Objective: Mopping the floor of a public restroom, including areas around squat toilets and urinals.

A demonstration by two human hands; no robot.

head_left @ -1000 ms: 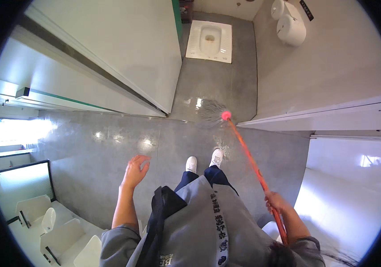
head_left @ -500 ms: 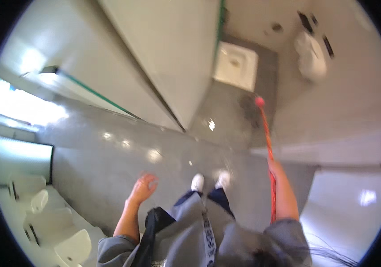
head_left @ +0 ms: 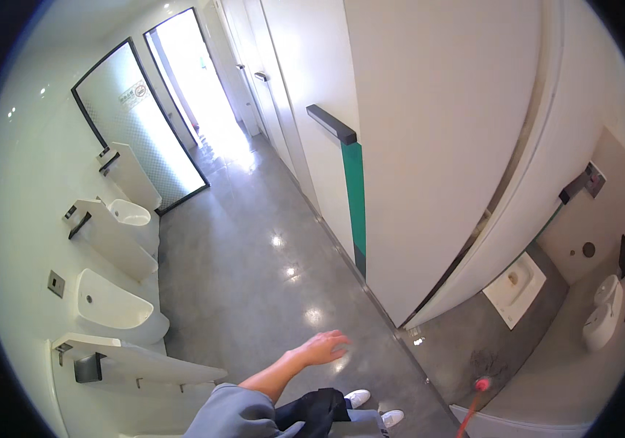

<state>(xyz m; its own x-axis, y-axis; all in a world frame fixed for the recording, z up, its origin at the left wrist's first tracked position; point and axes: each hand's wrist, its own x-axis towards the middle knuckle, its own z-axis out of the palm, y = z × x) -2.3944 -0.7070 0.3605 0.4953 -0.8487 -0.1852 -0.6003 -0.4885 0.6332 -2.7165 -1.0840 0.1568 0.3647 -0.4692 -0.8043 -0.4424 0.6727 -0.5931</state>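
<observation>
1 hand is visible: the left hand [head_left: 321, 347], fingers spread, holding nothing. The right hand is out of view. The red-handled mop [head_left: 479, 390] rests at the stall threshold. Risk: the glossy floor [head_left: 254, 277] may cause slipping.

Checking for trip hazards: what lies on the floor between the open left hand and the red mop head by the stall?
In the head view, only bare grey floor, with glare spots, separates the left hand from the red mop head.
</observation>
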